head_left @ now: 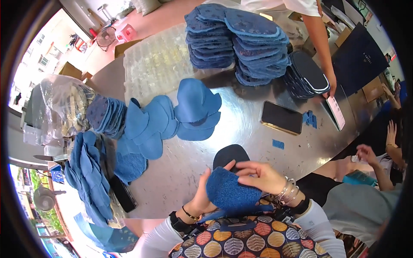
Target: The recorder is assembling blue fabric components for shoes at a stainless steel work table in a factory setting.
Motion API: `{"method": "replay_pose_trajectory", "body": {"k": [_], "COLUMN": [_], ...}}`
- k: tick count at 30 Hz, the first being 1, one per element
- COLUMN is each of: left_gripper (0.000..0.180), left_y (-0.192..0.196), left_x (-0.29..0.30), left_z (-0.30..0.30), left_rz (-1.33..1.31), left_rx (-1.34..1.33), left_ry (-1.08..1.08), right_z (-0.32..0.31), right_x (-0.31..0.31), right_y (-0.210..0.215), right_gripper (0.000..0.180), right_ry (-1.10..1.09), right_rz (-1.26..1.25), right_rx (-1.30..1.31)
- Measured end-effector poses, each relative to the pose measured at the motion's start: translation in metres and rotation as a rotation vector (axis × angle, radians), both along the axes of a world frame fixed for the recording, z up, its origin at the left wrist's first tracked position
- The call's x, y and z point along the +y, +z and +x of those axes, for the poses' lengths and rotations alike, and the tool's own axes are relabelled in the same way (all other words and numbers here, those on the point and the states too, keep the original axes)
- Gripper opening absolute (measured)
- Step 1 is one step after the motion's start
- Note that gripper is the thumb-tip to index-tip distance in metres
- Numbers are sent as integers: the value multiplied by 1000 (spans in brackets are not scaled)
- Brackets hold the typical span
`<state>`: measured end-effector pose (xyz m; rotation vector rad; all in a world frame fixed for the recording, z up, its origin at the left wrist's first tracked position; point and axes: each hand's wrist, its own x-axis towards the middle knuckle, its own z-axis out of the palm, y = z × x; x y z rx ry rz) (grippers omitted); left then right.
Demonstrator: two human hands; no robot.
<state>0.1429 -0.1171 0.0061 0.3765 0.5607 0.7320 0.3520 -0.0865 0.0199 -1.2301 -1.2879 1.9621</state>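
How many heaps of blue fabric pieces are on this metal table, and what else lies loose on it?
Heaps of blue fabric pieces: 5, namely the tall stack, the dark-soled stack, the middle fan, the left stack and the table-edge heap
Phone: 1
White card: 1
Small blue patches: about 3
Total: about 10

Both hands, left hand and right hand, hold one fuzzy blue piece.

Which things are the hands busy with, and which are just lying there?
In the job:
- left hand and right hand, holding a fuzzy blue slipper-shaped pad
- black oval sole behind it

Just lying about:
- fanned blue cloth pieces
- tall stacks of blue soles
- black flat phone
- shiny metal table
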Motion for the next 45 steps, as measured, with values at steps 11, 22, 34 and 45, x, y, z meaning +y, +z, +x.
{"method": "replay_pose_trajectory", "body": {"k": [11, 22, 34, 45], "left_gripper": [72, 39, 66, 38], "left_y": [6, -12, -13, -13], "left_x": [11, -9, -3, 0], "left_z": [-12, -6, -7, -10], "left_rz": [-203, 466, 502, 39], "left_rx": [162, 1062, 1092, 693], "left_ry": [4, 90, 74, 137], "right_z": [-6, -13, -13, -5], "right_x": [-5, -4, -2, -9], "right_y": [-15, -22, -31, -25], "right_gripper": [21, 16, 19, 18], "right_ry": [-213, -214, -182, -143], "right_rz": [15, 455, 517, 481], "right_rx": [-161, -550, -607, -385]}}
